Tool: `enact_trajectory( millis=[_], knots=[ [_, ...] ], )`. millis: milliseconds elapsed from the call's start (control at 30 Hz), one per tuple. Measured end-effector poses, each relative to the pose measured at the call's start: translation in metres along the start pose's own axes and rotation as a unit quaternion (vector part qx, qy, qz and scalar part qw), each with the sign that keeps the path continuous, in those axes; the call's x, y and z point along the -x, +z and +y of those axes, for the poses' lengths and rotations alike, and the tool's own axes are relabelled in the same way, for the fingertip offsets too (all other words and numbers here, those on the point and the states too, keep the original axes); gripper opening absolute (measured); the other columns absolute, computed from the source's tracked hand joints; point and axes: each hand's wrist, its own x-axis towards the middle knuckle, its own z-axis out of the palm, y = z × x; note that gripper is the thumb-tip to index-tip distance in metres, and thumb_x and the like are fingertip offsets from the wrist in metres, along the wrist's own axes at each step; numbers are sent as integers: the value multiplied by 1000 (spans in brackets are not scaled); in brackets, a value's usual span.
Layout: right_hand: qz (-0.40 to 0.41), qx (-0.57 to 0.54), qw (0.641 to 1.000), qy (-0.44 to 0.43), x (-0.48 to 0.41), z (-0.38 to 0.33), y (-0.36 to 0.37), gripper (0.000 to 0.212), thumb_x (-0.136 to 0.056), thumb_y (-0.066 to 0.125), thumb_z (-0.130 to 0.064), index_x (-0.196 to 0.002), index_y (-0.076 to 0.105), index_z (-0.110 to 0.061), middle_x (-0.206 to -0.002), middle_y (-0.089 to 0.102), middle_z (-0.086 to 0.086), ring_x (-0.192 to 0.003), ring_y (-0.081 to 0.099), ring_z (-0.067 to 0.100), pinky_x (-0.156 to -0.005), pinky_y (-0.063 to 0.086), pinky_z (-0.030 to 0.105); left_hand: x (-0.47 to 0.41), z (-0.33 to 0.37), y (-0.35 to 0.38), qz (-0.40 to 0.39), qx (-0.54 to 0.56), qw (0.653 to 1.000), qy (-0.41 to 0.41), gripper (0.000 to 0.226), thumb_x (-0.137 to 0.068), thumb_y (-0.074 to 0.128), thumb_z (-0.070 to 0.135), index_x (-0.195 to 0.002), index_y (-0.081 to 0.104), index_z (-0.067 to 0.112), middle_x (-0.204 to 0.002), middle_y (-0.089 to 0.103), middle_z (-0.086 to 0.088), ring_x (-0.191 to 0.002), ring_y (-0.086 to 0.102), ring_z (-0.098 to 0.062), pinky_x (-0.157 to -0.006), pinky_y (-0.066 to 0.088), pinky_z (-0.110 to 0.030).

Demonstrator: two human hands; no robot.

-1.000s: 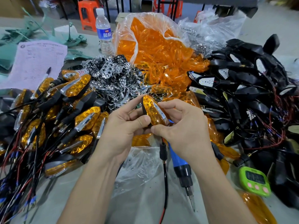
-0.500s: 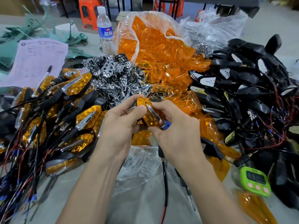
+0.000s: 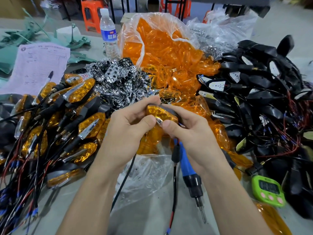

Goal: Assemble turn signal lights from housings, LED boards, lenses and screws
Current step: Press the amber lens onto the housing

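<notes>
Both hands hold one turn signal light with an amber lens and a chrome tip, above the table's middle. My left hand pinches its left end, thumb on the lens. My right hand grips its right end, thumb by the chrome tip. Its black lead with red wire hangs down between my wrists. A blue electric screwdriver sticks out under my right hand, bit pointing down. Amber lenses fill a clear bag. Chrome reflectors lie heaped behind my left hand.
Finished amber lights with wires are piled at the left. Black housings with boards are piled at the right. A green timer sits at the front right. A water bottle and a paper form stand at the back left.
The light has been turned between my hands, from nearly upright to lying across with the lens up. The blue screwdriver shows again below my right hand.
</notes>
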Motion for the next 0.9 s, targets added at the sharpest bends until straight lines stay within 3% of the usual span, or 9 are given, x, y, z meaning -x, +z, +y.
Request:
enact_trajectory(
  millis=[100, 167, 300, 433, 600, 667, 767, 833, 900],
  knots=[
    [18, 32, 998, -45, 3, -2, -3, 42, -81, 82, -12, -122, 76, -19, -110, 79, 5, -105, 74, 30, -97, 58, 56, -2, 7, -3, -12, 2, 999, -30, 32, -92, 73, 33, -123, 77, 25, -97, 79, 5, -96, 75, -16, -89, 63, -37],
    [26, 29, 998, -55, 4, -3, -4, 42, -82, 83, -7, -123, 76, -16, -110, 79, 7, -105, 73, 34, -95, 57, 60, -3, 8, -3, -6, 5, 999, -35, 33, -91, 70, 29, -121, 78, 20, -101, 80, -2, -95, 75, -20, -86, 63, -38],
    [40, 34, 997, -59, 6, -1, -2, 43, -79, 84, -11, -121, 77, -19, -109, 80, 2, -105, 75, 26, -95, 59, 55, -3, 10, 0, 3, 14, 1000, -23, 26, -86, 70, 22, -109, 82, 22, -100, 81, -5, -87, 76, -16, -70, 59, -22],
    [52, 42, 996, -61, 7, 0, 0, 43, -77, 85, -17, -120, 78, -22, -109, 80, -1, -105, 75, 24, -94, 60, 53, -3, 9, 2, 20, 23, 999, -17, 21, -82, 71, 22, -97, 85, 27, -95, 81, -7, -86, 75, -21, -71, 62, -33],
    [56, 25, 996, -57, 7, -1, 2, 40, -81, 85, -9, -120, 77, -17, -109, 80, 2, -106, 75, 26, -96, 59, 55, -5, 6, 6, 36, 48, 998, -28, 20, -83, 74, 25, -99, 85, 24, -96, 80, -8, -85, 74, -18, -70, 62, -27],
    [45, -10, 997, -56, 8, -3, 3, 42, -81, 84, -10, -122, 76, -12, -111, 79, 6, -108, 74, 27, -98, 58, 52, -4, 3, 9, 9, 92, 995, -39, 29, -88, 72, 34, -113, 80, 19, -106, 80, -8, -92, 76, -17, -75, 61, -26],
    [25, -54, 997, -51, 8, -4, 11, 37, -81, 77, -12, -117, 77, -15, -112, 79, 9, -104, 73, 20, -93, 60, 36, -3, -2, 22, -21, 168, 984, -51, 61, -92, 53, 59, -124, 74, 12, -119, 76, -15, -110, 73, -22, -86, 60, -30],
    [16, -78, 996, -39, 10, -3, 20, 34, -82, 74, -10, -115, 78, -16, -111, 79, 10, -100, 72, 19, -91, 59, 34, -3, -8, 35, 20, 162, 986, -26, 66, -99, 42, 66, -113, 76, 10, -117, 76, -16, -111, 72, -31, -86, 61, -42],
    [11, -106, 994, -16, 10, -1, 25, 29, -81, 73, -10, -107, 82, -20, -103, 80, 5, -92, 68, 17, -83, 57, 31, -5, -13, 44, 94, 79, 992, 31, 65, -99, 37, 64, -91, 79, 14, -100, 79, -13, -94, 74, -38, -76, 61, -48]
  ],
)
